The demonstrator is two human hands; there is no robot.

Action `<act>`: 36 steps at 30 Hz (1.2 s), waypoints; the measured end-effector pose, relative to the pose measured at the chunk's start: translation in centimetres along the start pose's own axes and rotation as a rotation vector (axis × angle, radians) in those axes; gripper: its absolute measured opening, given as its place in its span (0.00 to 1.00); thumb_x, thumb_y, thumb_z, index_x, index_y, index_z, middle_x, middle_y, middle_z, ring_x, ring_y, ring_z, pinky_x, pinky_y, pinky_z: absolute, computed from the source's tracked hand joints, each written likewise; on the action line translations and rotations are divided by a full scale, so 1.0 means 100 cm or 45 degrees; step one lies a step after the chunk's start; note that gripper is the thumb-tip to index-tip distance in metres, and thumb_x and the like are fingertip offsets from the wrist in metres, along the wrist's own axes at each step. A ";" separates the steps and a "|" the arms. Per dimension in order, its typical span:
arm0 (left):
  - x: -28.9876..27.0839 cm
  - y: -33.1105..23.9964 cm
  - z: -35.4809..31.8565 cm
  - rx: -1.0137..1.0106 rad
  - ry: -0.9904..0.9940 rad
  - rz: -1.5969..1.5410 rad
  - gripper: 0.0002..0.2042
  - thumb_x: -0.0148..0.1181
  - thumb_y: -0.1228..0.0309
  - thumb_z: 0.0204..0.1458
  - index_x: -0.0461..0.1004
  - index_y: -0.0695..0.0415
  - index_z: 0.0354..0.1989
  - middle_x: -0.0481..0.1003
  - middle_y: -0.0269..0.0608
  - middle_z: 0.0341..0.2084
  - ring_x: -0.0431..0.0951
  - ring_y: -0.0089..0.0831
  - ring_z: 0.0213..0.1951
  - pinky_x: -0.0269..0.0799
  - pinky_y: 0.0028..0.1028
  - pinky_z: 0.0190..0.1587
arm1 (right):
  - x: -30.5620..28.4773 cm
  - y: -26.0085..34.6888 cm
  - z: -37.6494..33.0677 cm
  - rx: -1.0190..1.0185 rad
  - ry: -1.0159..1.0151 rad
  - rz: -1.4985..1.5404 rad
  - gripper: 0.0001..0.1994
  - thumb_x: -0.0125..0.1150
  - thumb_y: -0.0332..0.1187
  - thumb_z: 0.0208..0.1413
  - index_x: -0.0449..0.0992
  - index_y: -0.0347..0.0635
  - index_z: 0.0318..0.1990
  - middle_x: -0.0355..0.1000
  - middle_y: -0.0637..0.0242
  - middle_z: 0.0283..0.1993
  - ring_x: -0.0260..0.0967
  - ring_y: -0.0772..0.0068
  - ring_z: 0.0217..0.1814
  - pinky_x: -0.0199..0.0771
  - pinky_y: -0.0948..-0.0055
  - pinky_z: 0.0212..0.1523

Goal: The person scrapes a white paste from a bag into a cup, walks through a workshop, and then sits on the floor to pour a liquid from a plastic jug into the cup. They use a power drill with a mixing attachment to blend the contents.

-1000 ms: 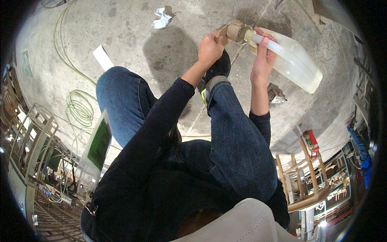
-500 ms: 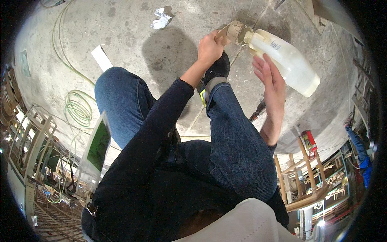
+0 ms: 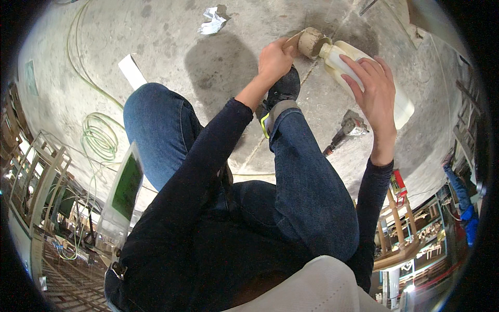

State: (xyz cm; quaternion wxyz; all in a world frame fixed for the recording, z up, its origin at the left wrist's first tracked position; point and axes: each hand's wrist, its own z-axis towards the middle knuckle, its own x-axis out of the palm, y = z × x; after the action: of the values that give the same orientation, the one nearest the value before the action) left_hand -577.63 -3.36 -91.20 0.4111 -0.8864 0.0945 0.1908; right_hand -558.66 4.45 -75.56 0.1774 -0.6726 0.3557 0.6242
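Note:
Beyond my right shoe, my left hand point(image 3: 276, 61) is closed on the flat handle of a tan, crusted cup point(image 3: 312, 42), with the cup's mouth turned right. A translucent white plastic bottle point(image 3: 404, 112) slants beside it, its neck at the cup's rim; whether the two touch I cannot tell. My right hand point(image 3: 375, 89) lies over the bottle's upper side, fingers and thumb curved round it. Part of the bottle is hidden under that hand. Below it on the floor is a grey handheld power tool point(image 3: 349, 130).
Crumpled white paper point(image 3: 212, 21) lies on the concrete floor point(image 3: 156, 47). At left are a white box-like piece point(image 3: 132, 71) and a coiled pale green hose point(image 3: 101, 136). A wooden stool point(image 3: 400, 229) and a red object point(image 3: 398, 186) stand at lower right.
My right hand has moved up and right from beside the bottle onto it. The power tool, mostly hidden before, now shows. My left hand keeps its hold on the cup.

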 end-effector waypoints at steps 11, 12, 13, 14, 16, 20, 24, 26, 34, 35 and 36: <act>0.000 0.014 0.014 0.194 -0.024 0.063 0.16 0.58 0.68 0.50 0.76 0.55 0.48 0.78 0.54 0.35 0.78 0.51 0.40 0.73 0.42 0.43 | 0.019 -0.001 0.012 -0.096 0.042 -0.112 0.15 0.66 0.39 0.51 0.79 0.55 0.48 0.70 0.67 0.23 0.70 0.67 0.34 0.68 0.66 0.47; -0.001 0.018 0.017 0.235 -0.009 0.097 0.16 0.58 0.68 0.52 0.75 0.57 0.49 0.79 0.55 0.35 0.80 0.49 0.38 0.74 0.40 0.42 | 0.019 -0.001 0.014 -0.077 0.068 -0.113 0.15 0.66 0.39 0.51 0.79 0.55 0.47 0.70 0.67 0.22 0.70 0.67 0.33 0.67 0.66 0.46; 0.001 0.024 0.022 0.278 0.006 0.130 0.17 0.58 0.68 0.53 0.74 0.59 0.50 0.79 0.55 0.35 0.81 0.46 0.37 0.74 0.39 0.41 | 0.016 -0.002 0.016 -0.058 0.095 -0.116 0.15 0.66 0.39 0.51 0.79 0.55 0.47 0.70 0.66 0.22 0.70 0.66 0.33 0.67 0.66 0.46; 0.002 0.032 0.027 0.236 0.104 -0.019 0.17 0.57 0.69 0.54 0.73 0.61 0.51 0.79 0.53 0.34 0.81 0.43 0.35 0.75 0.36 0.38 | 0.015 -0.002 0.020 -0.041 0.121 -0.117 0.14 0.66 0.39 0.51 0.80 0.55 0.47 0.70 0.65 0.22 0.70 0.66 0.32 0.67 0.66 0.46; 0.002 0.048 0.036 0.150 0.302 -0.320 0.16 0.56 0.71 0.56 0.71 0.64 0.52 0.80 0.50 0.32 0.83 0.37 0.30 0.76 0.32 0.32 | 0.014 -0.002 0.026 -0.057 0.091 -0.094 0.14 0.66 0.39 0.51 0.80 0.55 0.46 0.71 0.65 0.21 0.70 0.65 0.31 0.67 0.66 0.45; 0.010 0.067 0.039 -0.116 0.426 -0.669 0.16 0.53 0.73 0.59 0.67 0.69 0.54 0.78 0.47 0.33 0.82 0.32 0.27 0.77 0.27 0.27 | 0.014 -0.001 0.039 -0.032 0.109 -0.047 0.13 0.66 0.39 0.51 0.81 0.55 0.45 0.71 0.63 0.21 0.70 0.63 0.29 0.66 0.66 0.42; 0.006 0.066 0.046 -0.130 0.472 -0.648 0.18 0.54 0.72 0.59 0.66 0.70 0.55 0.78 0.49 0.35 0.83 0.34 0.28 0.78 0.26 0.28 | 0.010 -0.003 0.045 -0.024 0.209 -0.083 0.13 0.65 0.40 0.51 0.81 0.55 0.45 0.73 0.61 0.22 0.71 0.62 0.28 0.66 0.67 0.42; 0.004 0.068 0.054 -0.122 0.453 -0.549 0.18 0.54 0.72 0.59 0.66 0.70 0.55 0.78 0.49 0.35 0.83 0.35 0.28 0.79 0.27 0.28 | 0.009 -0.001 0.049 -0.013 0.210 -0.059 0.13 0.65 0.40 0.51 0.81 0.55 0.45 0.74 0.59 0.23 0.71 0.62 0.28 0.66 0.66 0.42; 0.005 0.074 0.066 -0.069 0.431 -0.418 0.18 0.56 0.72 0.57 0.68 0.68 0.54 0.79 0.48 0.36 0.83 0.34 0.29 0.79 0.26 0.28 | 0.010 0.001 0.061 0.036 0.335 -0.037 0.12 0.65 0.40 0.52 0.82 0.54 0.44 0.76 0.57 0.27 0.73 0.59 0.29 0.67 0.66 0.42; 0.003 0.071 0.064 -0.107 0.455 -0.446 0.18 0.56 0.72 0.57 0.69 0.67 0.54 0.79 0.48 0.36 0.83 0.34 0.29 0.79 0.27 0.28 | 0.010 0.002 0.063 0.053 0.369 -0.019 0.12 0.65 0.40 0.52 0.82 0.53 0.44 0.77 0.57 0.28 0.73 0.58 0.29 0.67 0.65 0.42; 0.002 0.068 0.062 -0.146 0.479 -0.475 0.18 0.57 0.71 0.57 0.69 0.67 0.54 0.79 0.48 0.37 0.83 0.34 0.29 0.79 0.27 0.28 | 0.011 0.003 0.064 0.048 0.377 -0.029 0.12 0.64 0.40 0.52 0.82 0.53 0.44 0.77 0.57 0.28 0.73 0.58 0.30 0.67 0.65 0.42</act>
State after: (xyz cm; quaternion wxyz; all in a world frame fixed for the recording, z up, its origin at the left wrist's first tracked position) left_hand -581.26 -2.95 -99.63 0.3636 -0.9301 -0.0066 -0.0511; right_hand -563.41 8.32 -77.58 0.1427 -0.7578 0.3819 0.5094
